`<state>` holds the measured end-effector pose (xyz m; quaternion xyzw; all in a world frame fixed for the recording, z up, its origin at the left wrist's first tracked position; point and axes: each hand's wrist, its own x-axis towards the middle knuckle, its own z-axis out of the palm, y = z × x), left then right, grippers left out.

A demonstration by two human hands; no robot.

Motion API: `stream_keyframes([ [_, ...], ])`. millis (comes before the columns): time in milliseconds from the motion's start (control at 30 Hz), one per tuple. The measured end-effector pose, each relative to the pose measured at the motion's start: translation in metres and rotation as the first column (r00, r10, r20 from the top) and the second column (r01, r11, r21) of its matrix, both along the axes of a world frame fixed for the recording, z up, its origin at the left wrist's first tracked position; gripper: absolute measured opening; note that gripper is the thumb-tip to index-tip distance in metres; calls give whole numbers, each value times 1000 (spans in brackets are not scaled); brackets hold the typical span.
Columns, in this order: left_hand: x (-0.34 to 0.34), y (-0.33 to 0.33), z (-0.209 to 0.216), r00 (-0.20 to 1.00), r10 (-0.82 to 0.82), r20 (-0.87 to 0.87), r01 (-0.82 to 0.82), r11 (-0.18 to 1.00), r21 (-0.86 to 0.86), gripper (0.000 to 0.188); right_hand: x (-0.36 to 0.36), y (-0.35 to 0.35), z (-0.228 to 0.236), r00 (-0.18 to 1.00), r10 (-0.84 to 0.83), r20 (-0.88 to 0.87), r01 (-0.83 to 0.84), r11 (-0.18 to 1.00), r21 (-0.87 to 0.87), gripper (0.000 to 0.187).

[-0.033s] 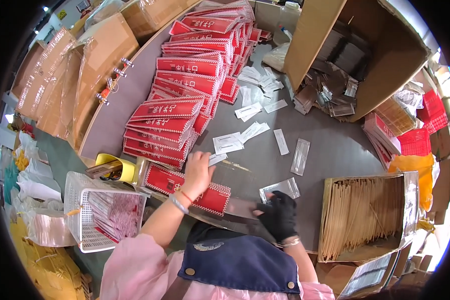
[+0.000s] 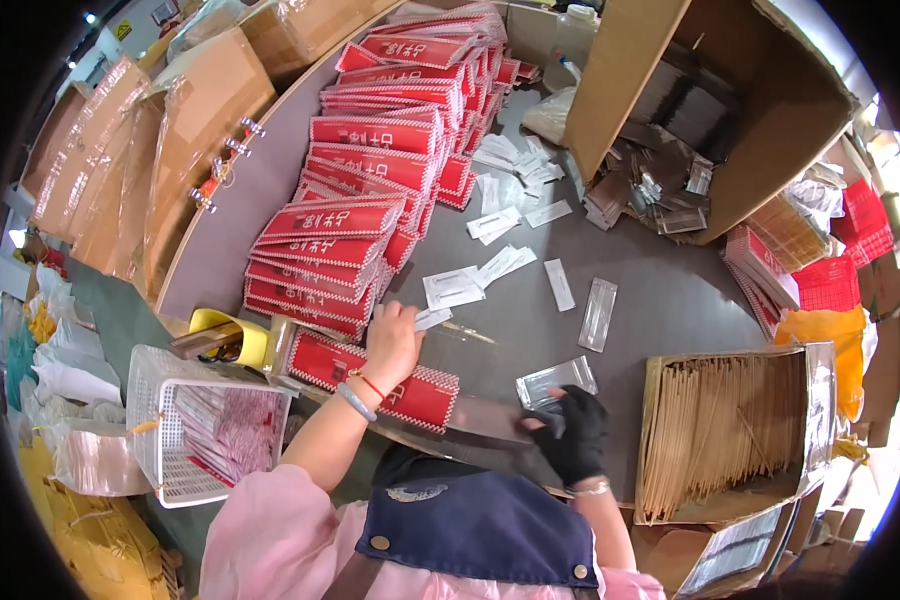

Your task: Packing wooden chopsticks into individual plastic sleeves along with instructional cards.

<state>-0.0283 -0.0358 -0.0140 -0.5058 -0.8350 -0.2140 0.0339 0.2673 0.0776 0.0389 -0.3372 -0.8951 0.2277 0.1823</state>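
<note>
My bare left hand [image 2: 394,342] is above a red printed sleeve [image 2: 425,395] with a checked edge, lying at the table's near edge. Its fingers are closed around one end of a small white paper packet [image 2: 433,318]. More white packets [image 2: 454,286] lie just beyond it. My right hand [image 2: 572,436], in a black fingerless glove, is beside a flat clear plastic packet [image 2: 557,381]. Its fingers are curled and blurred, so whether they grip anything is hidden. Another clear packet [image 2: 597,314] lies farther off.
Stacks of red sleeves [image 2: 370,170] fill the table's left side. An open carton [image 2: 620,80] of dark packets stands at the back right. A box of thin wooden sticks [image 2: 725,430] sits at the near right. A white basket [image 2: 155,400] and a yellow container [image 2: 255,345] stand left.
My right hand has shifted slightly to the right and away from the red sleeve. My left hand stays at the white packet.
</note>
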Motion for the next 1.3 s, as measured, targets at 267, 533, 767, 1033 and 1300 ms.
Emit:
stream_keyframes([
  [267,12,22,16,894,-165,416,201,979,-42,20,188,42,-11,765,-632,-123,639,769,23,35],
  [533,142,83,12,808,-440,392,448,891,77,38,260,58,-32,565,-776,281,779,614,129,34],
  [767,113,99,21,884,-369,287,429,884,-186,43,242,63,-27,615,-734,287,736,666,127,28],
  [1033,82,74,61,520,-394,758,532,844,74,23,221,47,1,508,-822,-256,767,567,-299,21],
  [1300,84,-7,64,847,-438,301,474,879,-52,54,82,3,4,992,-123,-18,108,924,-367,18],
])
